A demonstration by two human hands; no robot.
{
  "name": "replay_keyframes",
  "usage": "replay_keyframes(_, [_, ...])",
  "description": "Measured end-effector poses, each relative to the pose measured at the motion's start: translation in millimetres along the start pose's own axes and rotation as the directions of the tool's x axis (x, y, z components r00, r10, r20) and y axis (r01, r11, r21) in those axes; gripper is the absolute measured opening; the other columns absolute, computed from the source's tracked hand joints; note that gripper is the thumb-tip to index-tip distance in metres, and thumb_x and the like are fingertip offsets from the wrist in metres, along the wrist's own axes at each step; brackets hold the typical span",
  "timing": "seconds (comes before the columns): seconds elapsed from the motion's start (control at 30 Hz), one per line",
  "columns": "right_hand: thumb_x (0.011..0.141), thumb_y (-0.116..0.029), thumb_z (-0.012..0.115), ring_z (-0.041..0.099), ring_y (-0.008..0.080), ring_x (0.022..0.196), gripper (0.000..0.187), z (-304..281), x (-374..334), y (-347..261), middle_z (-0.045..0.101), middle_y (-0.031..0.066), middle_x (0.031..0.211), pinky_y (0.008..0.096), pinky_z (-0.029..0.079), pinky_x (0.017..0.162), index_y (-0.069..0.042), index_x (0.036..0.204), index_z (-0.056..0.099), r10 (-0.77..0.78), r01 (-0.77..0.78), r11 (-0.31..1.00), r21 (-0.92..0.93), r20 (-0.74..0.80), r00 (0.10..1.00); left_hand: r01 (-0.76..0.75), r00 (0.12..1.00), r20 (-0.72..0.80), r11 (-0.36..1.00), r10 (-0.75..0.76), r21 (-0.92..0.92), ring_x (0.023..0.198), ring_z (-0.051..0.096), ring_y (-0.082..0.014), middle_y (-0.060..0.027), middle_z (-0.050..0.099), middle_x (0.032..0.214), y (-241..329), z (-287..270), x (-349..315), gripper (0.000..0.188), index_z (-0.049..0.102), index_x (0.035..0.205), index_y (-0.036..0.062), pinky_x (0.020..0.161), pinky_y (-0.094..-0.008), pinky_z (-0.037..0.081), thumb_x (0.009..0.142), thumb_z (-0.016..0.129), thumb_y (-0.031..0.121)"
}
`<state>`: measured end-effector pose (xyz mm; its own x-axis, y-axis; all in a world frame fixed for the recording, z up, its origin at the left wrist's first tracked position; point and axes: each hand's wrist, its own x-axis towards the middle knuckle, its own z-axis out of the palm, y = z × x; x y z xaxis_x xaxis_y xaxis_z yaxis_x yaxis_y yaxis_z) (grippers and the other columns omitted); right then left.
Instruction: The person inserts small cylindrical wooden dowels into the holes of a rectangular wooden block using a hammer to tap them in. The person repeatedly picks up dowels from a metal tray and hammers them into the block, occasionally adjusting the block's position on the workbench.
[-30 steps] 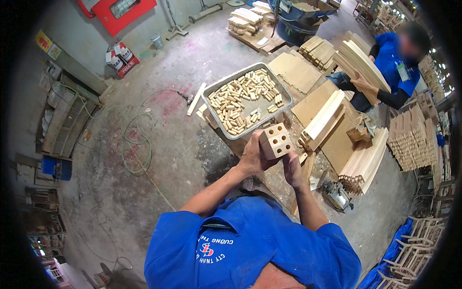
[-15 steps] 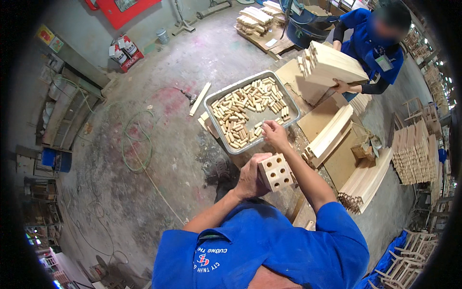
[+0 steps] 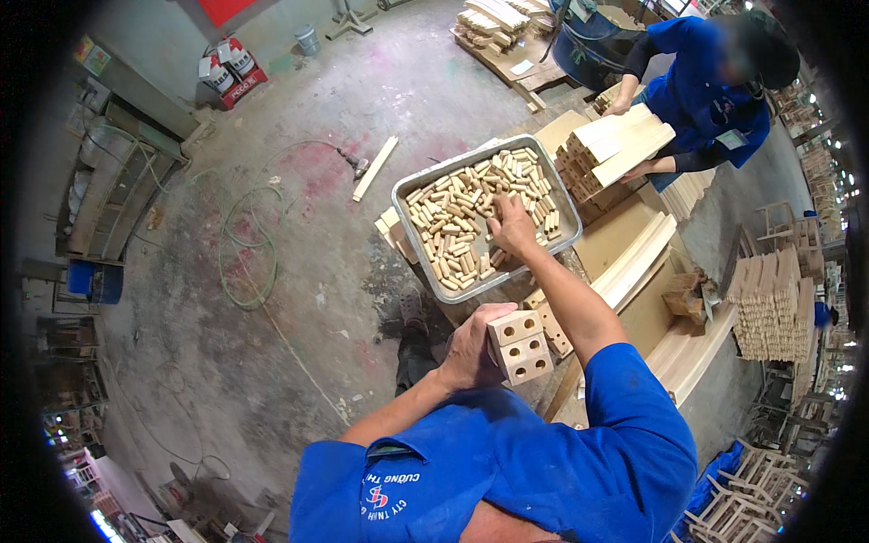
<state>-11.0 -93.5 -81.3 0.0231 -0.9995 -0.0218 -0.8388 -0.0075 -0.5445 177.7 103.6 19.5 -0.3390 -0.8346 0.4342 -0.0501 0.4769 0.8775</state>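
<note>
My left hand (image 3: 471,348) is closed round a small bundle of pale wooden blocks (image 3: 520,346), whose ends face up and show several round drilled holes. Over the grey tray (image 3: 572,237), my right hand (image 3: 514,228) reaches down among short wooden dowels (image 3: 453,222). Its thumb and fingers are apart, with the tips partly hidden among the dowels. Beside the held bundle, partly behind my right forearm, lies another drilled wooden piece (image 3: 552,328).
Across the bench, a co-worker in blue (image 3: 697,100) holds a stack of wooden pieces (image 3: 625,149). Long wooden strips (image 3: 634,262) lie on the board to the right. On the floor at left are a green hose (image 3: 226,271) and a loose wooden stick (image 3: 376,169).
My right hand has moved from the tray's near edge farther in, its fingers parting from a pinch. My left hand keeps the bundle. The co-worker's stack has been lowered and turned.
</note>
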Motion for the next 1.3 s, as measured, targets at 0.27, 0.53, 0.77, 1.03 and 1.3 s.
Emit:
replay_keyframes(0.27, [0.099, -0.011, 0.072, 0.074, 0.0256, 0.088, 0.016, 7.6, -12.6, 16.9, 0.070, 0.0121, 0.107, 0.0406, 0.059, 0.073, -0.007, 0.114, 0.069, -0.060, 0.113, 0.946, 0.302, -0.177, 0.982, -0.011, 1.000, 0.006, 1.000, 0.011, 0.017, 0.122, 0.070, -0.0420, -0.0223, 0.065, 0.138, -0.8, -2.9, 10.4, 0.091, 0.045, 0.143, 0.0037, 0.104, -0.0482, 0.057, 0.072, 0.098, 0.019])
replay_keyframes(0.53, [0.107, -0.007, 0.060, 0.068, 0.0131, 0.072, 0.042, -3.9, -26.7, 8.3, 0.068, 0.0077, 0.102, 0.0294, 0.059, 0.054, -0.005, 0.146, 0.047, 0.301, -0.352, 0.335, 0.874, 0.255, 0.919, 0.019, 1.000, -0.020, 0.999, -0.018, 0.045, 0.117, 0.071, -0.0429, -0.0216, 0.067, 0.133, -0.8, -1.5, 5.8, 0.090, 0.044, 0.143, 0.0035, 0.100, -0.0485, 0.058, 0.073, 0.099, 0.022])
replay_keyframes(0.77, [0.097, -0.009, 0.063, 0.066, 0.0200, 0.074, 0.042, -4.1, -21.2, 11.7, 0.066, 0.0106, 0.087, 0.0400, 0.058, 0.069, -0.005, 0.139, 0.060, 0.072, -0.063, 0.914, 0.401, -0.006, 0.997, 0.033, 0.999, -0.028, 0.999, -0.032, 0.035, 0.119, 0.069, -0.0423, -0.0202, 0.065, 0.133, 5.6, -0.2, 8.6, 0.092, 0.044, 0.144, 0.0051, 0.100, -0.0481, 0.058, 0.071, 0.100, 0.020])
replay_keyframes(1.03, [0.097, -0.027, 0.075, 0.069, 0.0447, 0.112, 0.034, -4.7, 7.9, 10.4, 0.072, 0.0262, 0.117, 0.0541, 0.054, 0.099, -0.006, 0.124, 0.069, -0.077, 0.078, 0.997, -0.001, 0.145, 0.986, 0.037, 0.999, -0.036, 0.999, -0.036, 0.029, 0.120, 0.068, -0.0410, -0.0202, 0.063, 0.134, 1.1, 2.4, 1.9, 0.096, 0.045, 0.146, 0.0045, 0.102, -0.0476, 0.057, 0.068, 0.101, 0.017])
replay_keyframes(1.3, [0.111, -0.033, 0.066, 0.061, 0.0112, 0.067, 0.033, -23.0, -21.0, 16.7, 0.069, 0.0056, 0.086, 0.0308, 0.054, 0.059, -0.005, 0.128, 0.069, 0.271, -0.418, 0.561, 0.714, 0.319, 0.908, 0.003, 0.999, -0.039, 1.000, -0.002, 0.012, 0.118, 0.069, -0.0413, -0.0201, 0.065, 0.131, 0.1, 2.3, 7.4, 0.095, 0.045, 0.144, 0.0048, 0.101, -0.0476, 0.057, 0.069, 0.101, 0.019])
